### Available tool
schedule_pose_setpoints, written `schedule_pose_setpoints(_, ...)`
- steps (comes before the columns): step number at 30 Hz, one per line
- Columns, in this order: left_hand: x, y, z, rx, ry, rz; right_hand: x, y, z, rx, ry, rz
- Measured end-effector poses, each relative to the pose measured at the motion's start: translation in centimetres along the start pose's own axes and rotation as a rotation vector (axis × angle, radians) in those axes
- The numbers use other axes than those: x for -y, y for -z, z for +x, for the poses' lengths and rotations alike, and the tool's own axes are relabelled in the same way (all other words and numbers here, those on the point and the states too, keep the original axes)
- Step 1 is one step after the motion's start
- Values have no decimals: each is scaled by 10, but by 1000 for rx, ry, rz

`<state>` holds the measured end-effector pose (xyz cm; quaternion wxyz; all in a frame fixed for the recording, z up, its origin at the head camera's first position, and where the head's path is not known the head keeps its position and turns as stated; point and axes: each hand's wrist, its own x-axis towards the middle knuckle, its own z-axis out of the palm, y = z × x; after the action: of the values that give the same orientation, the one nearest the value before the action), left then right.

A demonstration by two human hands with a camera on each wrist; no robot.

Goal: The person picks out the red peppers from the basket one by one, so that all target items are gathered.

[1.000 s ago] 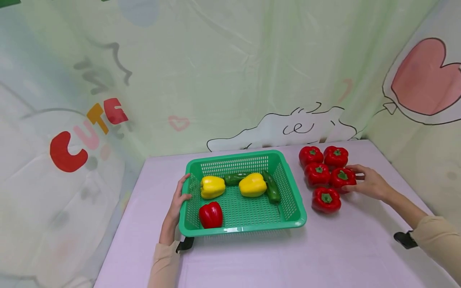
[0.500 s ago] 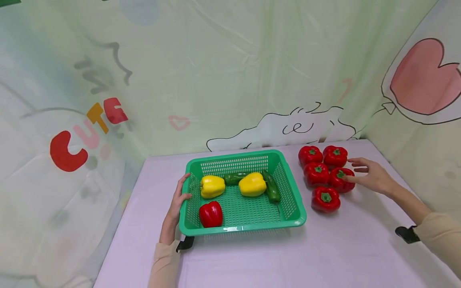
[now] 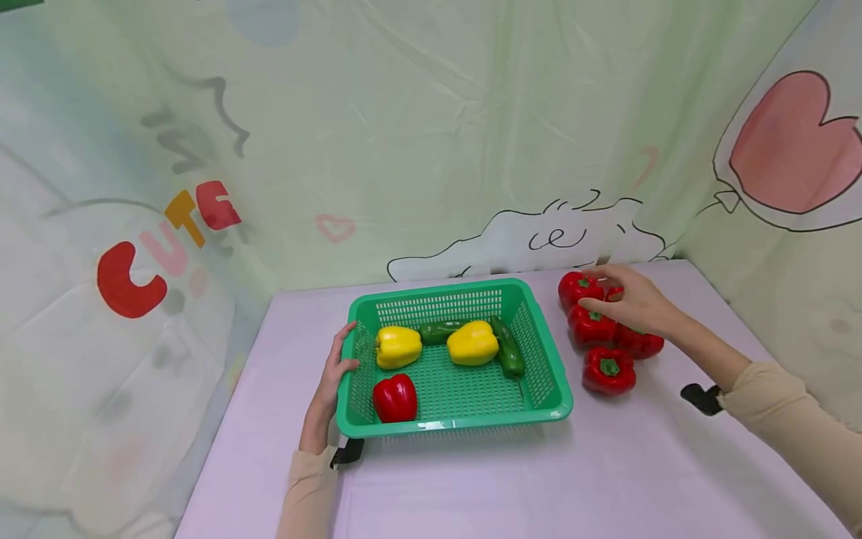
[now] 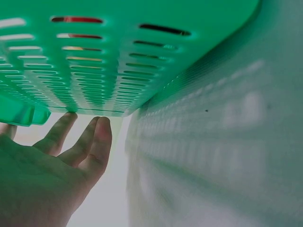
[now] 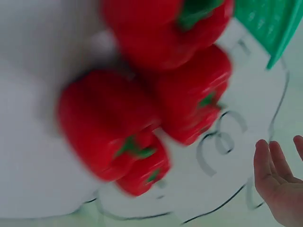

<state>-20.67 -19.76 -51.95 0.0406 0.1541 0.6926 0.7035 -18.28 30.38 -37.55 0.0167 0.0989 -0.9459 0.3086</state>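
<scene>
My left hand [image 3: 331,378] grips the left rim of a green plastic basket [image 3: 471,427], its thumb over the edge. In the left wrist view, fingers [image 4: 97,146] of that hand reach along the outside of the slotted basket wall [image 4: 94,71]. A red bell pepper [image 3: 395,398], two yellow bell peppers [image 3: 399,348] and two long green peppers [image 3: 508,352] lie inside. My right hand [image 3: 636,299] hovers with spread fingers over a cluster of several red bell peppers [image 3: 591,326], partly covering those at the back. In the right wrist view nothing is between its fingers [image 5: 279,165].
The red cluster stands on the lilac tablecloth [image 3: 485,486] right of the basket; its nearest red pepper [image 3: 609,372] sits close to the basket's right side. A printed curtain [image 3: 417,150] rises behind the table and at both sides.
My right hand has left the right-hand red pepper and moved left and farther back, over the rear of the cluster. My left hand and the basket stay in place.
</scene>
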Motion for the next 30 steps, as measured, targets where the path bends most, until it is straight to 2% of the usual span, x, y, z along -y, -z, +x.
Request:
schedule_pose_setpoints(8, 0, 1, 1, -4, 5, 6, 73, -51, 24, 145, 222, 96)
schedule_pose_setpoints(12, 0, 1, 1, -1, 3, -1, 111, -83, 29, 252, 284, 141)
schedule_pose_setpoints(16, 1, 1, 2, -2, 0, -7, 143, -114, 26, 353, 336, 136)
schedule_pose_setpoints(22, 1, -1, 3, -4, -2, -10, 182, -145, 22, 470, 354, 66)
schedule_pose_setpoints(30, 1, 0, 3, -4, 10, -4, 211, -172, 27, 622, 283, -51)
